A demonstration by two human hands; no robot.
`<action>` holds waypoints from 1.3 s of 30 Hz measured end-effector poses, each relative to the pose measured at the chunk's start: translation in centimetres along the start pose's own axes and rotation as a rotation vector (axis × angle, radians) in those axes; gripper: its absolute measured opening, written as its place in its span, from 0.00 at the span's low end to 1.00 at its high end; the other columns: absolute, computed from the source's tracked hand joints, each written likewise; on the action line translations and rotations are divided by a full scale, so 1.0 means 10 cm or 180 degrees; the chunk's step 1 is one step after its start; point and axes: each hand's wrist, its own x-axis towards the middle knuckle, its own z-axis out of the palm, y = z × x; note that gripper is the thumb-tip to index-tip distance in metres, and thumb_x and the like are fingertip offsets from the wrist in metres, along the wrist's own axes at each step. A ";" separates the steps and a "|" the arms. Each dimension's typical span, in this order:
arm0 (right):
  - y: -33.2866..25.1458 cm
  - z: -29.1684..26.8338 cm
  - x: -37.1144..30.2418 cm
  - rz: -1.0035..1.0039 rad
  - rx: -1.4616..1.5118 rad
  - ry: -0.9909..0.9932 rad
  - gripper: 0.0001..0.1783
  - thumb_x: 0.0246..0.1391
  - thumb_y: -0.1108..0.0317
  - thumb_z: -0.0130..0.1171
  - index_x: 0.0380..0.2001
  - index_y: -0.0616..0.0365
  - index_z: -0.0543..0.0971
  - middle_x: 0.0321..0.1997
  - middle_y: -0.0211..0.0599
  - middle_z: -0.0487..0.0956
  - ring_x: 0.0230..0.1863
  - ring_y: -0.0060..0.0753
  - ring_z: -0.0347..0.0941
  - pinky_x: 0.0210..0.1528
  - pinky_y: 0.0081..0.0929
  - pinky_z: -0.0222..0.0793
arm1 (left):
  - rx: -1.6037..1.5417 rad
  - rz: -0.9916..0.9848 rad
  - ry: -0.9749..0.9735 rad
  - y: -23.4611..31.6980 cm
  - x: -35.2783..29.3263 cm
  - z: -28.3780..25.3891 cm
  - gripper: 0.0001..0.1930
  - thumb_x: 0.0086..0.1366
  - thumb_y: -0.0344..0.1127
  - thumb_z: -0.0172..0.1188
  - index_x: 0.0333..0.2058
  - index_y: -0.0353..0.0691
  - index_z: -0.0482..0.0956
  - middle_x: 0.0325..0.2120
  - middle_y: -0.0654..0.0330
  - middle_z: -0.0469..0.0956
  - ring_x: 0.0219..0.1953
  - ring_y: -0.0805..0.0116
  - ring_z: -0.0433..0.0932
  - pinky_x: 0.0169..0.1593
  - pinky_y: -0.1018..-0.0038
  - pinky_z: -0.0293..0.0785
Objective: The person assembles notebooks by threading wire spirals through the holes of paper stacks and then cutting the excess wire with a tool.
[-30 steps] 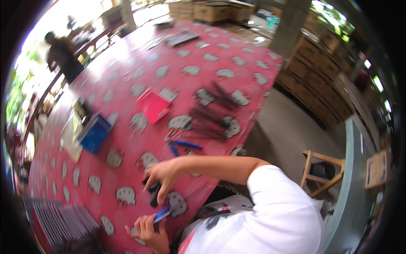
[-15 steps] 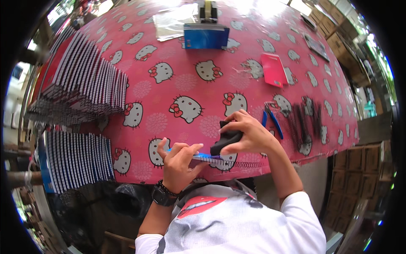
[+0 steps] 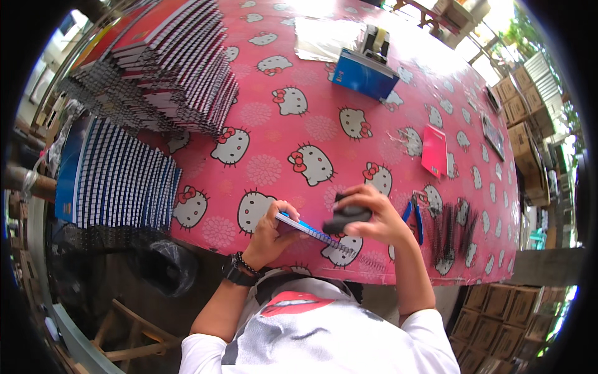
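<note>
My left hand (image 3: 273, 235) grips a thin blue spiral notebook (image 3: 304, 225) by its cover and page edge, tilted above the near edge of the table. Along its spine runs a thin wire coil (image 3: 344, 248), whose loose end sticks out to the right past the notebook. My right hand (image 3: 381, 218) is closed around a soft-looking black block (image 3: 346, 218), just above the spine. Whether the block touches the coil I cannot tell. Just right of that hand lie blue-handled pliers (image 3: 418, 221), beside a bunch of loose dark wire coils (image 3: 453, 240).
At the left stand a tall stack of red spiral notebooks (image 3: 168, 68) and a lower stack of blue ones (image 3: 121, 177). Farther off are upright blue notebooks (image 3: 364, 76), a tape dispenser (image 3: 375, 42) and clear plastic sheets (image 3: 317, 38). A pink booklet (image 3: 434, 151) and a phone (image 3: 493, 137) lie rightward.
The whole view has turned, so the tabletop things appear shifted and tilted. The notebook now slants down to the right. My right hand still holds the black block, now turned flatter.
</note>
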 end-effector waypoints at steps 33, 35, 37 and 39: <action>-0.53 0.40 0.04 -0.0664 -0.0496 0.0524 0.17 0.47 0.78 0.60 0.44 0.59 0.77 0.37 0.38 0.77 0.37 0.39 0.72 0.36 0.31 0.70 | 0.0173 0.0312 0.0514 0.54 0.15 0.10 0.11 0.57 0.28 0.63 0.37 0.40 0.72 0.30 0.61 0.73 0.30 0.72 0.71 0.36 0.76 0.68; -0.57 0.43 0.06 -0.0936 -0.0618 0.0793 0.16 0.47 0.77 0.61 0.42 0.59 0.77 0.37 0.38 0.77 0.36 0.38 0.72 0.35 0.30 0.70 | 0.0207 0.0364 0.0612 0.58 0.15 0.10 0.08 0.56 0.27 0.63 0.35 0.39 0.74 0.29 0.61 0.74 0.30 0.72 0.72 0.35 0.76 0.69; -0.56 0.45 0.06 -0.1036 -0.0501 0.0989 0.16 0.46 0.76 0.63 0.41 0.59 0.77 0.36 0.38 0.76 0.36 0.37 0.72 0.35 0.29 0.70 | 0.0185 0.0345 0.0659 0.60 0.15 0.10 0.07 0.55 0.26 0.64 0.33 0.38 0.76 0.28 0.61 0.74 0.30 0.72 0.73 0.35 0.77 0.71; -0.51 0.49 0.03 -0.0966 -0.0157 0.1090 0.15 0.45 0.74 0.65 0.40 0.59 0.78 0.35 0.38 0.76 0.35 0.37 0.72 0.35 0.29 0.70 | 0.0010 0.0416 0.0680 0.63 0.14 0.11 0.07 0.54 0.24 0.64 0.32 0.37 0.77 0.28 0.61 0.75 0.30 0.72 0.75 0.35 0.77 0.72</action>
